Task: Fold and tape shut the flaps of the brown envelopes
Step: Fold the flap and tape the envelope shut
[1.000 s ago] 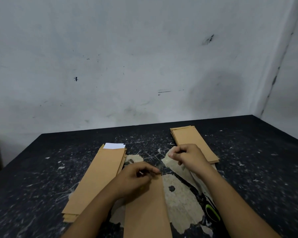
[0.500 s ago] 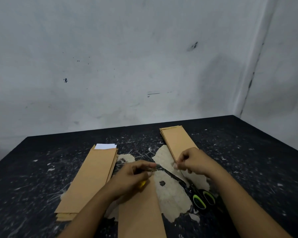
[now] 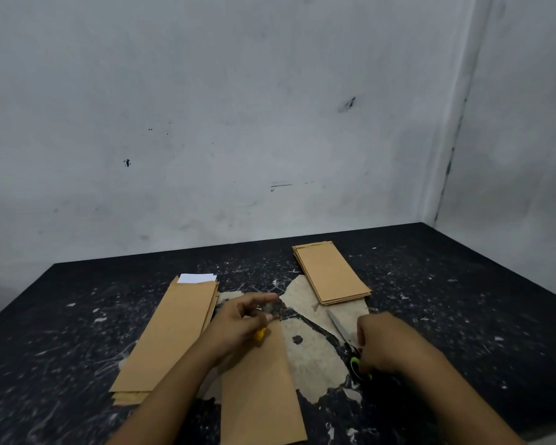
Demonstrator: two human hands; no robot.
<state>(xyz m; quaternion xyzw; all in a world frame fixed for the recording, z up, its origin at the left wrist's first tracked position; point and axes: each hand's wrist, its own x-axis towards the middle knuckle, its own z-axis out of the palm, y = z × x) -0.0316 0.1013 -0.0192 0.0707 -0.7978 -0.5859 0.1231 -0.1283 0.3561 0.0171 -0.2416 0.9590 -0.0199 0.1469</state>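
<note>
Grey, stained walls (image 3: 238,123) meet in a corner behind a black table (image 3: 463,316) whose top is scratched and flecked with white; pale, worn patches (image 3: 312,358) are exposed near the middle of it.

One brown envelope (image 3: 260,390) is laid lengthwise on the table just in front of the person, its far end tucked under the left hand (image 3: 238,322). That hand is held over the envelope's top edge with the fingers curled and the forefinger stretched forward; something small and yellow (image 3: 260,334) is seen beneath the palm, but what it is cannot be told, nor whether it is gripped.

To the left, a stack of brown envelopes (image 3: 170,329) is set at a slant, touching the table, and a white sheet (image 3: 197,278) is seen sticking out of the top one at its far end. A second stack of envelopes (image 3: 331,273) is placed further back on the right, well apart from the first stack.

A pair of scissors (image 3: 345,338) is laid between the single envelope and the right hand (image 3: 385,342), blades pointing away and to the left. The right hand is brought down over the black and green handles (image 3: 356,364) with its fingers curled around them; the handle end is largely covered by the hand.
</note>
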